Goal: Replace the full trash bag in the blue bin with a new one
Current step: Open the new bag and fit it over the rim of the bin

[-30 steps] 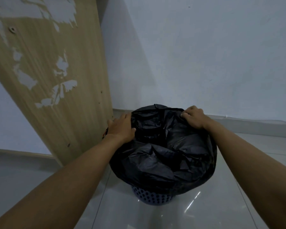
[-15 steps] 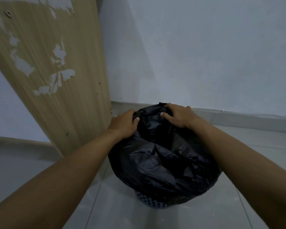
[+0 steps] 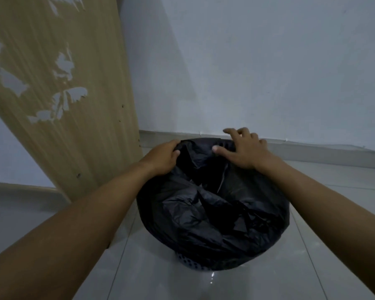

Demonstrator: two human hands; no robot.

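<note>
Black plastic bag (image 3: 212, 208) sits centre frame, slightly low, stuffed and crumpled, its top draped over the rim of the bin (image 3: 188, 262). Only a strip of the bin shows, lower centre under the bag's overhang: blue, perforated with small holes. The bin stands on the floor (image 3: 160, 282), glossy pale tiles with a small glint just below it.

Left hand (image 3: 162, 158), centre frame, left of the bag's far edge: fingers curled over the bag's rim fold, thumb pressed in against it, gripping the plastic. The forearm runs down to the lower left corner.

Right hand (image 3: 243, 148), just right of it on the bag's far edge: palm down, fingers spread and mostly straight, index lifted, thumb tip touching the plastic. It rests on the bag, not closed round anything. The forearm runs to the lower right edge and crosses the bag's right side.

The hands are near each other, apart, with a raised fold of bag between them.

Wood-grain panel (image 3: 63, 83) fills the upper left, tilted in frame, veneer peeled off in pale patches, its lower end just left of the bin. Plain grey-white wall (image 3: 258, 61) takes the upper right, with a skirting strip (image 3: 323, 151) where wall meets floor behind the hands. Dim light.
</note>
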